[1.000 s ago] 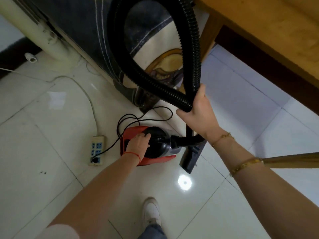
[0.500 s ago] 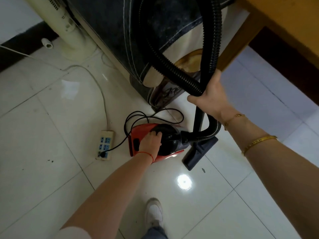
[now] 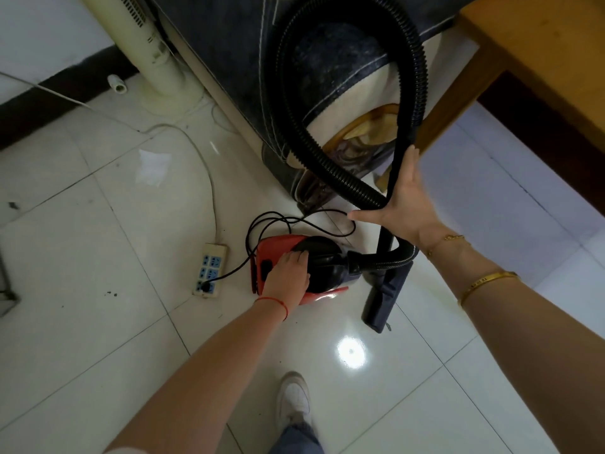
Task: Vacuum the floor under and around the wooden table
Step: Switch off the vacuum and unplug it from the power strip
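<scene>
A small red and black vacuum cleaner [image 3: 327, 268] sits on the white tiled floor. My left hand [image 3: 286, 276] lies on its top, fingers curled over the black handle part. Its ribbed black hose [image 3: 284, 93] loops upward and comes back down to my right hand [image 3: 404, 204]. That hand has straight fingers and a spread thumb, and the hose rests in the crook between them. Below it, the black wand runs down to the floor nozzle [image 3: 383, 298], which lies on the tiles right of the vacuum. The wooden table [image 3: 543, 57] is at the upper right, with one leg [image 3: 458, 103] behind the hose.
A large object draped in dark patterned cloth [image 3: 330, 73] stands behind the vacuum. A cream fan stand [image 3: 163, 73] is at upper left. The vacuum's black cord [image 3: 271, 221] runs to a white power strip [image 3: 211, 270] on the floor. My white shoe [image 3: 294, 398] is below.
My right hand has loosened from a grip on the hose, its fingers now straight. The view has shifted left and down. My left hand stays on the vacuum.
</scene>
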Tool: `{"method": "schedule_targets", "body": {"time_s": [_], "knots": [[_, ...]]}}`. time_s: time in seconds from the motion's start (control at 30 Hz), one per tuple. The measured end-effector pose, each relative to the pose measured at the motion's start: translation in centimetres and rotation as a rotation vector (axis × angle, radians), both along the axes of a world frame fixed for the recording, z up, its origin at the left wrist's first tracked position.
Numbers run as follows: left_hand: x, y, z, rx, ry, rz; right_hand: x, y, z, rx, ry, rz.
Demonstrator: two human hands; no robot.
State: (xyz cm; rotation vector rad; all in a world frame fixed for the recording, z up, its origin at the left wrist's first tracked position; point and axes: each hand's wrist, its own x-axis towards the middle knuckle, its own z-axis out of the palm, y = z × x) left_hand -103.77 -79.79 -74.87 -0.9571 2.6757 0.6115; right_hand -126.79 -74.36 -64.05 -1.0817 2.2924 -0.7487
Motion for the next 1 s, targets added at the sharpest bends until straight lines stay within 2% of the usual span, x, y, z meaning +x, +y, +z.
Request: {"method": "schedule_targets", "body": {"time_s": [0.1,0.43,0.57,0.8,1.0], "knots": [[1.0,0.2,1.3,-0.008,0.028,0.037,1.0,0.7,1.0,0.037,0.018,0.009],[6.8,0.5,9.0,-0.044,0.107,0.208,7.7,3.8,6.4,-0.127,0.156,0.078],[9.4,0.5,12.7,-0.080,0.133,0.238,10.9,4.6,8.8,-0.149,0.140,0.098],[14.2,0.8,18.0,-0.123,0.118,0.278,15.6,5.6,11.7,-0.027,-0.020,0.265],[17.8,0.5,20.7,-0.127,0.107,0.309,18.7,5.0,12.6,0.118,-0.044,0.327]]}}
